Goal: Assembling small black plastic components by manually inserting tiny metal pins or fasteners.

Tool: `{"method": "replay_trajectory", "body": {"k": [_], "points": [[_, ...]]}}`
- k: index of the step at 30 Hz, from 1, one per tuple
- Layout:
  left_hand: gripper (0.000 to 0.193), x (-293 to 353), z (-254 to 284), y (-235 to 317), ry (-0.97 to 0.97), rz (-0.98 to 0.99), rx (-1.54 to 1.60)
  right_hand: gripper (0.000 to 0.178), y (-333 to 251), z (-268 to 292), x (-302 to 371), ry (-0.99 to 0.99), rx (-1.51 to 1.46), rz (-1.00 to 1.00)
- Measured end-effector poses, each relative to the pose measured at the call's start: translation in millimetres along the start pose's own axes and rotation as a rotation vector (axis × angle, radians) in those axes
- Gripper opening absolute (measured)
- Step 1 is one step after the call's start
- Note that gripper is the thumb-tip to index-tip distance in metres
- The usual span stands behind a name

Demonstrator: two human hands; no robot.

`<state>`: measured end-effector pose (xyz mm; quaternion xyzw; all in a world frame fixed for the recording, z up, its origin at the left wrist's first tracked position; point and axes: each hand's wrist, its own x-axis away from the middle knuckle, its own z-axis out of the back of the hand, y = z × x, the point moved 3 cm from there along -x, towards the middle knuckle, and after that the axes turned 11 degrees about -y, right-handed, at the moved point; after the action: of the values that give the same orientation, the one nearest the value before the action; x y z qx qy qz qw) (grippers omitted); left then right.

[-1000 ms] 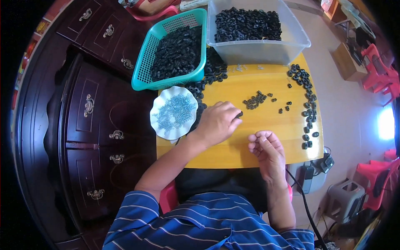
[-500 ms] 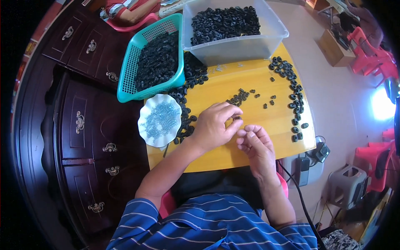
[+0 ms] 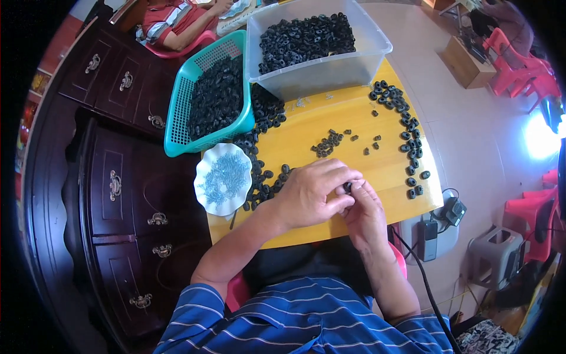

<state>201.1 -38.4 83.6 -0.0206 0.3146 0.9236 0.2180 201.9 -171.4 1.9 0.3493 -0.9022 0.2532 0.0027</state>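
My left hand and my right hand meet over the near part of the yellow table, fingertips closed together. Pinched between them is a small black plastic part, mostly covered by my fingers. Just beyond lies a loose cluster of tiny dark pieces, with a few strays to its right. Left of my left wrist, a white scalloped dish holds many small clear bits. Black oval parts with holes are heaped beside the dish, and more oval parts line the table's right edge.
A green plastic basket and a see-through bin, both with black parts, stand at the back. Dark wooden drawers rise on the left. Another person's arm shows beyond the basket. A grey stool stands right.
My hands have come together. The left has moved right and down to meet the right hand, and the black part now shows between their fingertips. The view has shifted slightly.
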Motion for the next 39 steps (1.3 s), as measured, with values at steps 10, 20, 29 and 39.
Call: {"method": "replay_trajectory", "body": {"k": [10,20,29,39], "points": [[0.018,-29.0,-11.7,-57.3,0.106,0.247,-0.102,0.021,0.4,6.0,0.8,0.059,0.006,-0.012],[0.019,-70.8,-17.0,-79.4,0.114,0.243,-0.28,0.016,-1.6,2.1,1.3,0.051,-0.018,-0.043],[0.016,-126.4,-27.7,-101.4,0.073,0.092,-0.31,0.016,-2.0,1.8,2.7,0.045,-0.025,-0.059],[0.011,-155.9,-46.6,-119.6,0.046,0.005,-0.432,0.017,-3.3,2.6,1.9,0.041,-0.034,-0.076]]}}
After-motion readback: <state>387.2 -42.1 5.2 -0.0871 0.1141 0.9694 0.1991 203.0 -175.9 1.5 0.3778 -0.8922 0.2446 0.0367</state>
